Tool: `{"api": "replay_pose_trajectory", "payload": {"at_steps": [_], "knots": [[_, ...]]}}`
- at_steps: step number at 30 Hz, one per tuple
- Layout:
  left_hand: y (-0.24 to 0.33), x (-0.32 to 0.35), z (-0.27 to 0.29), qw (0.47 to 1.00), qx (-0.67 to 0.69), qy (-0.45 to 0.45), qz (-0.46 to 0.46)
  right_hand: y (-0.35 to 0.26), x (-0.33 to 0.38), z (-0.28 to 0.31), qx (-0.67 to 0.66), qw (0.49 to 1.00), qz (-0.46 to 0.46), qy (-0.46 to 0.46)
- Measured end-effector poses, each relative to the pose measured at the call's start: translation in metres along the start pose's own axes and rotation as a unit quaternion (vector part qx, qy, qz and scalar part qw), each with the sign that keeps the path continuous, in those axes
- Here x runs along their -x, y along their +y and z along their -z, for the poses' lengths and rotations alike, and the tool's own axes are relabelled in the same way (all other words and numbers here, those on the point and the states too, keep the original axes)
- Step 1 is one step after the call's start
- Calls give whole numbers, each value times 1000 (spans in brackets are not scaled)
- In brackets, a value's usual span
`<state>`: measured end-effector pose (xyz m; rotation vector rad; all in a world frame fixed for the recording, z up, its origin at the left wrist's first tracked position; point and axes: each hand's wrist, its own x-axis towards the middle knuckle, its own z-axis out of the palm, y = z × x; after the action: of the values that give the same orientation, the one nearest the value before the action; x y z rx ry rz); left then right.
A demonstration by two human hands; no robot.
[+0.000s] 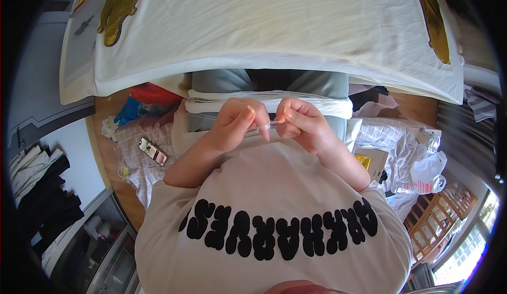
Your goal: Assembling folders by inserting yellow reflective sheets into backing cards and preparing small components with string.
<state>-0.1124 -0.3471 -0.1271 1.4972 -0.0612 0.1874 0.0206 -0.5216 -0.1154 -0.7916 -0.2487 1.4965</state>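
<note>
1. White thread (272,122) spans the small gap between both hands, above the lap.
2. The left hand (237,125) has curled fingers, thread looped round one; the right hand (303,125) pinches it.
3. A white skein (203,104) stretches across the legs.
4. Beyond stands a cloth-covered bench (264,25).

Tablecloth (274,30) edge blocks low reaches just past the white thread bundle (203,104); over works. Near side's clogged: left hand (237,125), right hand (303,124), thin strand (272,122) between. There's room to slip past its left end tho.

White thread bundle (206,104) | many fine strands | spans lap (224,80) crosswise
</note>
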Motion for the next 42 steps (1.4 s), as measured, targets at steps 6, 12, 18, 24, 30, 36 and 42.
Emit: {"api": "replay_pose_trajectory", "payload": {"at_steps": [6,12,18,24,30,36,42], "knots": [[-6,-21,-21,905,-372,158,-134,15,-1,-3,-37,993,106,-37],[3,0,-6,964,229,66,117,12,-2,6,-113,984,97,-95],[17,-19,-11,847,-503,104,-133,12,3,-2,19,994,73,-75],[14,1,-2,995,76,-65,14,15,4,0,-58,986,129,-90],[29,-6,-22,967,-173,185,-41,15,6,-1,52,990,101,-85],[41,17,-1,822,-562,31,-88,9,12,-4,6,985,118,-123],[54,8,-25,961,172,196,95,6,9,-7,59,992,51,-96]]}}
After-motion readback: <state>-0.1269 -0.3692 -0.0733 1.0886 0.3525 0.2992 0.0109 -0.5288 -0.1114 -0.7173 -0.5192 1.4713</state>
